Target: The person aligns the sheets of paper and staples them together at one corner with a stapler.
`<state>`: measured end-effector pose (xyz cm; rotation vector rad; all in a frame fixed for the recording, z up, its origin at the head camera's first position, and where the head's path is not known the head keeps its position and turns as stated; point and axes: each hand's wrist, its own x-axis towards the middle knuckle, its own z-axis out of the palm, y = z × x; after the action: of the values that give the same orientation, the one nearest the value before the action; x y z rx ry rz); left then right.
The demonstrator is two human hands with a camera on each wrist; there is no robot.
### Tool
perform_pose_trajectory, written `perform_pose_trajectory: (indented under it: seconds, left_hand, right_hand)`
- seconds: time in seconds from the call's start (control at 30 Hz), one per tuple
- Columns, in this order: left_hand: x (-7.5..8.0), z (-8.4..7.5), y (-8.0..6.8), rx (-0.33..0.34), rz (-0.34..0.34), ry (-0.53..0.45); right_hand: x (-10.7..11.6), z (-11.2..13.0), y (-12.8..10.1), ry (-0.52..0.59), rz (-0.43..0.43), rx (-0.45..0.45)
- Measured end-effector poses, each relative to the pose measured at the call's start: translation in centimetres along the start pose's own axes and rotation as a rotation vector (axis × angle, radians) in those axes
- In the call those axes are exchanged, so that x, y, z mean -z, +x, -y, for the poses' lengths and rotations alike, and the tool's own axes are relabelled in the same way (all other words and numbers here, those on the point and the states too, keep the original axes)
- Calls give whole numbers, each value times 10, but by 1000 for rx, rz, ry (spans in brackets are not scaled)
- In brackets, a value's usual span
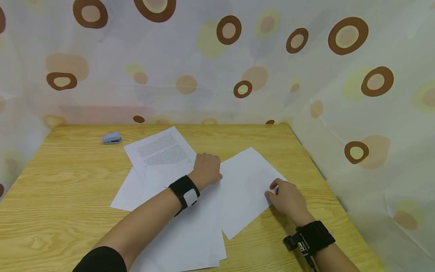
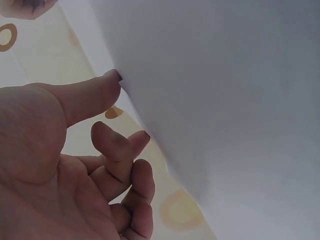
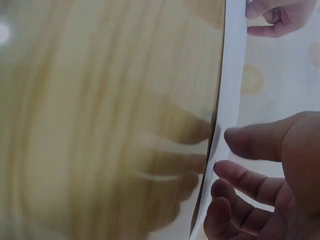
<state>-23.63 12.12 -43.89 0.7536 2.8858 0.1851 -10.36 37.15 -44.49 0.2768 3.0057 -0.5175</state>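
Note:
A blank white sheet of paper (image 1: 249, 189) lies at an angle between the two hands. The right hand (image 1: 289, 198) pinches its right edge between thumb and fingers, also seen along the paper edge (image 3: 231, 75) in the right wrist view. My left hand (image 1: 207, 170) is over the papers, fingers curled; its thumb (image 2: 97, 95) and a fingertip meet a sheet's edge (image 2: 200, 125) in the left wrist view. Beneath the left forearm lie more white sheets (image 1: 183, 238). Left of that hand is a printed sheet (image 1: 163, 149) with two blocks of text.
A small pale-blue stapler (image 1: 112, 138) stands at the back left of the wooden table (image 1: 57, 181). Patterned cloth (image 1: 190, 64) rises behind the table and along its right side. Another white sheet (image 1: 127, 192) shows beneath the printed one.

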Motion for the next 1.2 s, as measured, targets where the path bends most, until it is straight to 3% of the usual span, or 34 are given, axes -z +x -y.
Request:
perform_pose_trajectory:
  seconds: [0.43, 0.9, 1.2]
  left_hand:
    - [0, -3, 3, -7, 29, 27]
    - [1, 0, 12, 7, 61, -78]
    - [4, -3, 15, 27, 93, -129]
  right_hand:
    - [11, -16, 8, -72, 46, -43]
    - [23, -29, 18, -151, 107, -109]
    - [27, -29, 25, -88, 122, -102]
